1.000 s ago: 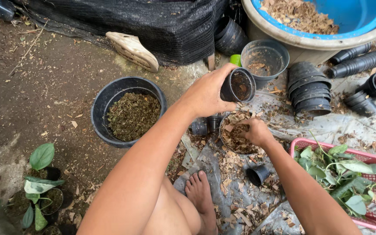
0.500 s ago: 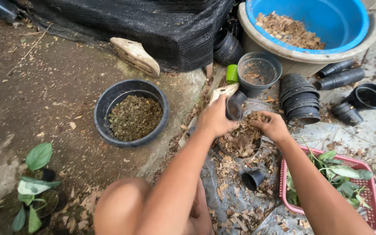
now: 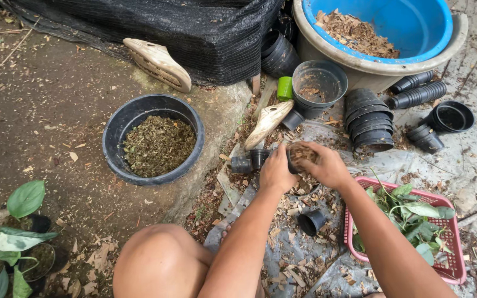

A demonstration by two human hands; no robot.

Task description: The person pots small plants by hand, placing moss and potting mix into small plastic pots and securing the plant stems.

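Both hands close round a small black pot of bark chips, held low over the littered ground.

The left hand (image 3: 277,172) grips the small black pot (image 3: 299,157) from its left side; the right hand (image 3: 327,165) cups over its right rim, fingers pressing the bark chips (image 3: 303,153). Beyond lie stacked black pots (image 3: 370,124) and a blue basin (image 3: 409,27).

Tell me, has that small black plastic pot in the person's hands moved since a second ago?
Yes. The small black plastic pot has come down, away from the grey plastic bucket, held by left hand and right hand.

A small black pot (image 3: 295,157), brimming with brown wood chips, sits upright between both hands, gripped at its sides above the chip-strewn ground.
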